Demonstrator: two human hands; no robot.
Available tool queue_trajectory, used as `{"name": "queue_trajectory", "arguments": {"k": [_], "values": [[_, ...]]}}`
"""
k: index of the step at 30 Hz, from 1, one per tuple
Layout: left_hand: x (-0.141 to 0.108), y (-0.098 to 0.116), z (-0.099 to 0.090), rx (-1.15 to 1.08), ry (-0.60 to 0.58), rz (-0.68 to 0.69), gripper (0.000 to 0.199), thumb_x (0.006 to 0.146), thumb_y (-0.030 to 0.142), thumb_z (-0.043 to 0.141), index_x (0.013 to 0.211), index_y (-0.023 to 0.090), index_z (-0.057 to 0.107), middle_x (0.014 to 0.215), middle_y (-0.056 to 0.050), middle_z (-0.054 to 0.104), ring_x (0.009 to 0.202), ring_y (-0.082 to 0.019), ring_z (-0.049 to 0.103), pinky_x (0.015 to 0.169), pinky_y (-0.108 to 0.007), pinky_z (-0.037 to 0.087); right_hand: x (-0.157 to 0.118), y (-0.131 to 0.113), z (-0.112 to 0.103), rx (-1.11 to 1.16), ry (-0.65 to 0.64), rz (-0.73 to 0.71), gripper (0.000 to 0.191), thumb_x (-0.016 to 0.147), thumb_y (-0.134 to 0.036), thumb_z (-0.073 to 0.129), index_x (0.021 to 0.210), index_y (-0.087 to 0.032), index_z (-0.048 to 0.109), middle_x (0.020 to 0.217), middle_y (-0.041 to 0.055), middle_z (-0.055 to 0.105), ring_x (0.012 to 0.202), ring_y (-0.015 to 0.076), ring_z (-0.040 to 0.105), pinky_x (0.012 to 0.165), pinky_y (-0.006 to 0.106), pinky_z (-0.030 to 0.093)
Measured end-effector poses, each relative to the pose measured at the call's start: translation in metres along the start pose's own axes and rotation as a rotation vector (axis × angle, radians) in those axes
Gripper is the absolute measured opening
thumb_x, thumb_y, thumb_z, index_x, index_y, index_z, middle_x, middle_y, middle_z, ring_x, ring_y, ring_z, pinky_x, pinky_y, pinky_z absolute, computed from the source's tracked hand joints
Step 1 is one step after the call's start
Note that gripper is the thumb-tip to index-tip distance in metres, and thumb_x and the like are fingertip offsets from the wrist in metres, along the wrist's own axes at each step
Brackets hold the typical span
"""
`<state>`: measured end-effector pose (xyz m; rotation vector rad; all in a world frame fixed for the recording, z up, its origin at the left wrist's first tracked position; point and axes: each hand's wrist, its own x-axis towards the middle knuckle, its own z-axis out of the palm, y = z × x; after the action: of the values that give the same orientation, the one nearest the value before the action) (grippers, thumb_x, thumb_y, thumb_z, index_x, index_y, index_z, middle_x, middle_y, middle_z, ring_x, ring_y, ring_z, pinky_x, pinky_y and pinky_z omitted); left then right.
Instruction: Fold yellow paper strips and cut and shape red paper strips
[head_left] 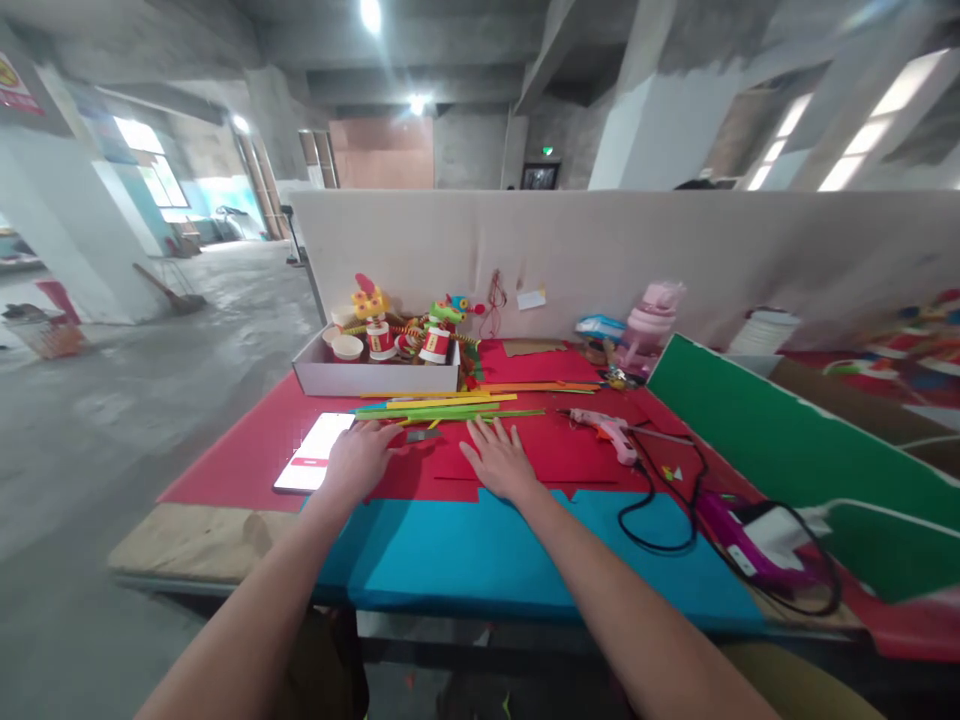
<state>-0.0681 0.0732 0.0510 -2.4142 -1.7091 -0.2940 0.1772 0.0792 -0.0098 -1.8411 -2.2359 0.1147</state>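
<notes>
Left hand (362, 455) is placed beside the phone (315, 447), right hand (499, 458) just below the green strips (435, 411) on the desk (199, 545); fingers parted, nothing gripped. Strips could be scattered by a sweep; glue gun (615, 432) could be dragged by a snagged cord (660, 548).

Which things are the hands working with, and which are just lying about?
Probably for the job:
- red paper, under the right hand
- green strips, near both hands
- lit phone, by the left hand

Probably just lying about:
- green panel
- broom
</notes>
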Motion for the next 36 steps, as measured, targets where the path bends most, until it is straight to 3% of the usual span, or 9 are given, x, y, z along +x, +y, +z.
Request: {"name": "queue_trajectory", "arguments": {"k": [4, 9, 22, 25, 30, 36], "values": [[-0.005, 0.001, -0.007, 0.036, 0.009, -0.029, 0.033, 0.086, 0.030, 0.053, 0.117, 0.028, 0.064, 0.117, -0.008, 0.065, 0.111, -0.029, 0.055, 0.088, -0.040, 0.043, 0.001, 0.003, 0.011, -0.020, -0.029, 0.009, 0.076, 0.090, -0.066, 0.004, 0.152, -0.024, 0.018, 0.158, 0.0017, 0.015, 0.145, 0.0310, 0.010, 0.115, 0.054, 0.006], [-0.004, 0.002, -0.007, 0.068, -0.014, -0.008, 0.031, 0.087, 0.029, 0.052, 0.114, 0.027, 0.066, 0.114, -0.009, 0.066, 0.108, -0.029, 0.055, 0.084, -0.040, 0.043, 0.001, 0.003, 0.008, -0.044, -0.033, 0.016, 0.072, 0.091, -0.065, 0.004, 0.152, -0.029, 0.017, 0.158, 0.0002, 0.015, 0.144, 0.0319, 0.012, 0.115, 0.054, 0.008], [-0.002, -0.002, -0.001, 0.061, -0.022, 0.026, 0.032, 0.086, 0.029, 0.052, 0.115, 0.028, 0.066, 0.115, -0.008, 0.066, 0.109, -0.030, 0.054, 0.085, -0.040, 0.043, -0.001, 0.002, 0.006, -0.031, -0.019, 0.001, 0.072, 0.091, -0.066, 0.005, 0.151, -0.029, 0.019, 0.158, 0.0014, 0.018, 0.144, 0.0340, 0.014, 0.114, 0.055, 0.010], [-0.003, -0.006, 0.001, 0.008, -0.063, 0.075, 0.033, 0.086, 0.030, 0.054, 0.117, 0.029, 0.065, 0.112, -0.007, 0.066, 0.110, -0.028, 0.055, 0.086, -0.039, 0.043, -0.003, 0.002, 0.003, -0.036, -0.009, -0.017, 0.070, 0.091, -0.066, 0.010, 0.151, -0.031, 0.020, 0.158, 0.0008, 0.016, 0.144, 0.0348, 0.012, 0.114, 0.056, 0.011], [-0.007, -0.012, 0.003, -0.097, -0.154, 0.167, 0.035, 0.083, 0.028, 0.056, 0.116, 0.029, 0.066, 0.110, -0.006, 0.064, 0.105, -0.026, 0.056, 0.086, -0.035, 0.044, -0.004, 0.002, 0.000, -0.020, -0.025, -0.176, 0.055, 0.095, -0.059, 0.011, 0.145, -0.045, 0.029, 0.158, -0.0093, 0.015, 0.145, 0.0322, 0.008, 0.115, 0.055, 0.007], [-0.012, -0.011, 0.006, -0.191, -0.242, 0.172, 0.035, 0.085, 0.027, 0.054, 0.118, 0.027, 0.065, 0.104, -0.008, 0.063, 0.100, -0.025, 0.055, 0.083, -0.034, 0.045, -0.001, 0.003, 0.003, -0.028, -0.094, -0.152, 0.055, 0.095, -0.058, 0.011, 0.147, -0.043, 0.024, 0.157, -0.0065, 0.020, 0.144, 0.0317, 0.012, 0.115, 0.055, 0.007]]}}
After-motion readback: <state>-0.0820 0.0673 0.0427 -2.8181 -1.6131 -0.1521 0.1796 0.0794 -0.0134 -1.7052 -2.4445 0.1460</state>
